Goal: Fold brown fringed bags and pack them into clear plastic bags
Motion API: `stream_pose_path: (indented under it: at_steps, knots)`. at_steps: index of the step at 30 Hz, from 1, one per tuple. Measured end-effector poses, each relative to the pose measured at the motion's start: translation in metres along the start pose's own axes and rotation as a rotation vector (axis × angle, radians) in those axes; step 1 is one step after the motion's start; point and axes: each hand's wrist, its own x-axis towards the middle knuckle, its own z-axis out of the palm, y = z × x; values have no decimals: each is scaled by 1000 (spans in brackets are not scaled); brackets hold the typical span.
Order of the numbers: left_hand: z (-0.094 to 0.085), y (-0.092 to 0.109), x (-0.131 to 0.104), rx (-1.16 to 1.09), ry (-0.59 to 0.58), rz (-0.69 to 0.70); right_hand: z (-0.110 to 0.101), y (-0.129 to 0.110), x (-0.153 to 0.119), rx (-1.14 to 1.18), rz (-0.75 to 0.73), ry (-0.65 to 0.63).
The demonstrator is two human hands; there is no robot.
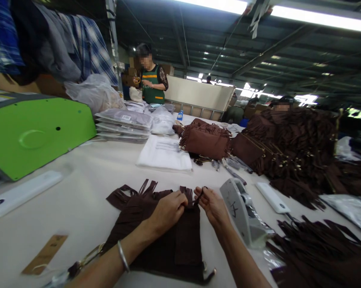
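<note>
A dark brown fringed bag (156, 236) lies on the pale table in front of me, its fringe pointing away towards the back. My left hand (170, 210), with a silver bangle at the wrist, rests over the bag's far edge and has its fingers closed on the fringe there. Just to the right, my right hand (212, 204) pinches a thin dark fringe strand (200, 194) between thumb and fingertips, the other fingers loosely curled. A brown paper tag (44, 255) on a string lies left of the bag, beside a blurred metal clasp (92, 255).
A grey tape dispenser (240, 212) stands close to my right forearm. More fringed bags (288, 148) are heaped at right. White folded packs (165, 154), plastic-wrapped stacks (123, 124) and a green machine (39, 134) occupy the back and left. A co-worker (152, 82) stands behind the table.
</note>
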Motion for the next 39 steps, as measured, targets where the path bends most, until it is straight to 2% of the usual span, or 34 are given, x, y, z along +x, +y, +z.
stream_pose_path:
  at_steps: [4, 7, 9, 11, 14, 16, 18, 20, 23, 25, 27, 29, 32, 36, 39]
  knots:
    - [3, 5, -11, 141, -37, 164, 39, -9, -2, -167, 27, -207]
    - [7, 6, -15, 174, -46, 190, 66, -20, -14, -210, 67, -429]
    - [9, 7, -18, 190, -65, 175, 72, -30, -24, -179, 43, -523]
    - [8, 8, -20, 240, -86, 150, 65, -40, -32, -188, -25, -496]
    - [5, 9, -21, 315, -86, 113, 36, -45, -40, -365, -138, -281]
    - [2, 7, -21, 342, -76, 82, 12, -36, -46, -560, -217, -154]
    - [-1, 6, -19, 375, -82, 59, -6, -19, -54, -765, -300, -89]
    - [-3, 4, -17, 401, -103, 41, -15, 3, -63, -954, -385, -100]
    - [-2, 3, -17, 433, -138, 13, -13, 28, -76, -1255, -490, -265]
    - [-2, 3, -18, 443, -155, 0, -7, 35, -82, -1423, -513, -361]
    - [-6, 2, -22, 415, -134, -7, -3, 35, -84, -1509, -523, -380]
    - [-16, -1, -27, 349, -59, -11, 0, 32, -84, -1539, -562, -356]
    - [-46, -15, -41, 268, 89, -84, 3, 38, -84, -1576, -625, -345]
    - [-93, -43, -78, 297, 221, -389, 5, 59, -83, -1634, -691, -416]
    - [-110, -58, -112, 340, 206, -594, 6, 64, -80, -1644, -732, -425]
